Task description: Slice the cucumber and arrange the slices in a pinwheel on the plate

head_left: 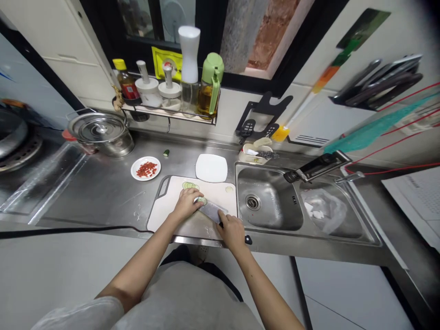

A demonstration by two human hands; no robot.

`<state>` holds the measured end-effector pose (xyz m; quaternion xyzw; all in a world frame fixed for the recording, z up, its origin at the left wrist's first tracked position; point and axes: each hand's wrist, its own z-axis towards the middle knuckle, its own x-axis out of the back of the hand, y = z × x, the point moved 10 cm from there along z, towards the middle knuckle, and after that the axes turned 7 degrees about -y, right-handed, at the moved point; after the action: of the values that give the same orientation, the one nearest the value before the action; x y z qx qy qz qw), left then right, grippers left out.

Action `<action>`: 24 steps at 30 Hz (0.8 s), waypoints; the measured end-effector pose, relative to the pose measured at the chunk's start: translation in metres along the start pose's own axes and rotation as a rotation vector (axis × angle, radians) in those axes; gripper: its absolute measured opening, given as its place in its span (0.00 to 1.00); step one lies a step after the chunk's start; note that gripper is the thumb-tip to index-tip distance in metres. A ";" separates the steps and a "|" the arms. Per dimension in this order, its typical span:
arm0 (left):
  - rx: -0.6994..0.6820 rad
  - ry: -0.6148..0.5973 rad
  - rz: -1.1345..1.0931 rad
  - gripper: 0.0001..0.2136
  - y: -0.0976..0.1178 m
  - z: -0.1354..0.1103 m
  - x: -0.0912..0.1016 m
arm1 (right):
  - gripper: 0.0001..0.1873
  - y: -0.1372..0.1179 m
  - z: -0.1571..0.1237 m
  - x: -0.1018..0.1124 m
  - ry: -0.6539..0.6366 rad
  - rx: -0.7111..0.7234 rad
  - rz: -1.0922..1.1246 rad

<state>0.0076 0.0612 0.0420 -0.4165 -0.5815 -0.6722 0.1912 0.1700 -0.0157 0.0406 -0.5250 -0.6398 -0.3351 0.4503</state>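
My right hand (233, 231) is closed around the dark handle of a kitchen knife (211, 211). Its broad blade lies tilted over the white cutting board (165, 213), pointing left. At the blade's far end, my left hand (186, 204) has its fingers bent over a pale green cucumber piece (201, 200); the fingers partly hide it. Several fanned cucumber slices (190, 185) rest on the board just beyond my left hand. One lone round slice (228, 189) lies near the board's far right corner.
Behind the board sits a white square plate (211, 168). To the left are a plate of chopped red pieces (146, 169), a cucumber end (166, 153) and a lidded steel pot (103, 133). A double sink (270, 197) adjoins the board's right side. A condiment shelf (168, 110) hangs above.
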 end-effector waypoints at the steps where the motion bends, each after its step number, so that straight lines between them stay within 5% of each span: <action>1: 0.009 -0.018 -0.016 0.10 0.001 0.000 -0.001 | 0.25 0.001 -0.001 -0.001 0.010 -0.001 -0.001; 7: 0.101 -0.030 -0.059 0.04 -0.003 0.009 -0.005 | 0.24 0.008 -0.005 -0.005 0.038 -0.015 0.002; 14: 0.490 0.057 -0.121 0.06 -0.057 0.017 -0.006 | 0.23 0.035 -0.020 -0.016 0.005 -0.104 0.040; 24: 0.491 0.040 -0.024 0.06 -0.071 0.048 -0.014 | 0.23 0.053 -0.032 -0.023 0.016 -0.169 0.098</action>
<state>-0.0200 0.1211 -0.0145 -0.3373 -0.7284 -0.5210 0.2903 0.2297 -0.0411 0.0286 -0.5891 -0.5793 -0.3697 0.4250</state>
